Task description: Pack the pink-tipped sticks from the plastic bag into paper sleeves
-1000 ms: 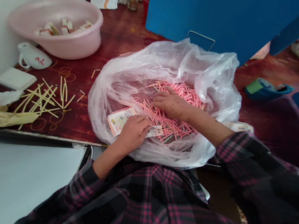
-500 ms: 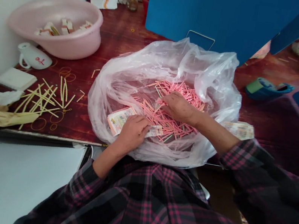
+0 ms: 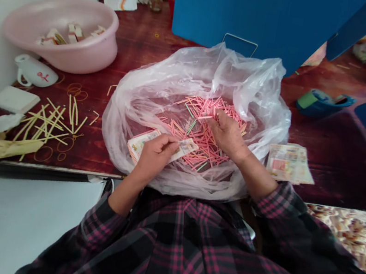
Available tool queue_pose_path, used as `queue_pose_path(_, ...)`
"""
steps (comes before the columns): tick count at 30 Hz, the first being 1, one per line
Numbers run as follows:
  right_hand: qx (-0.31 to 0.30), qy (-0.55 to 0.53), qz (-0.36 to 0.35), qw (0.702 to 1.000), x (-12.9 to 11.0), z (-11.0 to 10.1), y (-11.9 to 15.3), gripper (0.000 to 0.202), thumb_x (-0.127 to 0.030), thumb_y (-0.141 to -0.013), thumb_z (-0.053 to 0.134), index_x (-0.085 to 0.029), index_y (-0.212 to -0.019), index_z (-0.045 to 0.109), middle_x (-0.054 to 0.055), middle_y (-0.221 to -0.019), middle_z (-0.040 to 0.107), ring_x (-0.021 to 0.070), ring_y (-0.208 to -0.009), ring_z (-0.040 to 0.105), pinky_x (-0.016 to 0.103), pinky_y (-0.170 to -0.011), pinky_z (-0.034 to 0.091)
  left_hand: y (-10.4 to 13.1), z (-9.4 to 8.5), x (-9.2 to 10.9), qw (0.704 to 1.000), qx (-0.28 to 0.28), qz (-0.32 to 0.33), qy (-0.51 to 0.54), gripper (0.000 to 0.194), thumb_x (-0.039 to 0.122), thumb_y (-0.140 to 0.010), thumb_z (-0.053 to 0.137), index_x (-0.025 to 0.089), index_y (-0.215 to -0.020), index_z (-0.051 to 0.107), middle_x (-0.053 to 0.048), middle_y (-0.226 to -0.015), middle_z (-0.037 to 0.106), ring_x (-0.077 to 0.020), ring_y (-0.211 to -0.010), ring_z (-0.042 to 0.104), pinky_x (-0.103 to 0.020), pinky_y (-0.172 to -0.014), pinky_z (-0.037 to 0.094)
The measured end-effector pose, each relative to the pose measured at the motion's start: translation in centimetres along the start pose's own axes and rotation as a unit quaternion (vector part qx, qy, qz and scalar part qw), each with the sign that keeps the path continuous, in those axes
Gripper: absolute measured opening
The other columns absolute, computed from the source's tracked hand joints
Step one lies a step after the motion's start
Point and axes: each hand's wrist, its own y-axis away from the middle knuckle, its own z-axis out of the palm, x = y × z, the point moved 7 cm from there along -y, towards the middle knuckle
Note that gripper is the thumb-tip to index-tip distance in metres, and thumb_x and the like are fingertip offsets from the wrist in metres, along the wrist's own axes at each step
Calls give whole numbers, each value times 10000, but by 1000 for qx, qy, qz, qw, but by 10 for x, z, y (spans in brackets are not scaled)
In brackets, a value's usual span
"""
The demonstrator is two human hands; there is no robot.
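Observation:
A clear plastic bag (image 3: 123, 103) lies spread open in front of me, with a loose heap of thin pink sticks (image 3: 206, 152) inside. A few green and orange ones are mixed in. My left hand (image 3: 156, 155) has thumb and fingers pinched on a small printed paper packet (image 3: 187, 147) over the near left part of the bag. Under that hand shows another printed paper (image 3: 138, 142) with an orange striped edge. Above the heap, my right hand (image 3: 227, 134) is closed on a few pink sticks (image 3: 207, 117), their ends jutting out leftward.
Pale yellow sticks (image 3: 48, 121) and rubber bands lie on the left, near a white mug (image 3: 37, 73) and a pink basin (image 3: 94, 54). A blue panel (image 3: 259, 14) stands behind the bag. Right are printed papers (image 3: 291, 163) and a blue basket (image 3: 321, 106).
My right hand has risen off the heap and turned, now with pink sticks showing in its fingers. My left hand has shifted slightly left, its fingers pinched on the packet.

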Motion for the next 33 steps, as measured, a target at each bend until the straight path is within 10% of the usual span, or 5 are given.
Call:
queue_pose_path(6, 21, -13, -17, 1000, -6, -1, 6, 364, -502, -1059, 488, -231, -1166, 705, 139, -1103, 776, 310, -1020, 704, 452, -949, 552, -3, 9, -6, 981, 17, -88, 172, 215, 437, -903, 744, 227, -907, 697, 48, -685, 617, -85, -459, 426, -215, -407, 326)
queue_pose_path(19, 40, -127, 81, 988, 1, -11, 17, 278, -482, -1030, 574, -263, -870, 631, 35, -889, 731, 226, -895, 666, 408, -917, 562, -1, 8, -6, 972, 20, -93, 217, 271, 459, -823, 833, 217, -849, 716, 13, -722, 667, -113, -553, 527, -214, -429, 369)
queue_pose_path(27, 41, -363, 150, 919, -25, 0, 14, 505, -784, -985, 577, -282, -1002, 624, 50, -940, 763, 238, -952, 758, 392, -837, 630, -3, 36, 30, 982, -107, 24, 152, 238, 433, -938, 779, 212, -853, 751, -120, -1254, 801, -246, -1078, 756, -334, -771, 619)
queue_pose_path(33, -61, -424, 216, 877, -36, 28, 38, 476, -716, -877, 758, -259, -965, 663, 36, -858, 733, 214, -776, 692, 355, -697, 589, -11, 49, 33, 980, -113, 61, 150, 206, 376, -950, 767, 207, -835, 745, -109, -1239, 810, -256, -1167, 752, -427, -1033, 597)
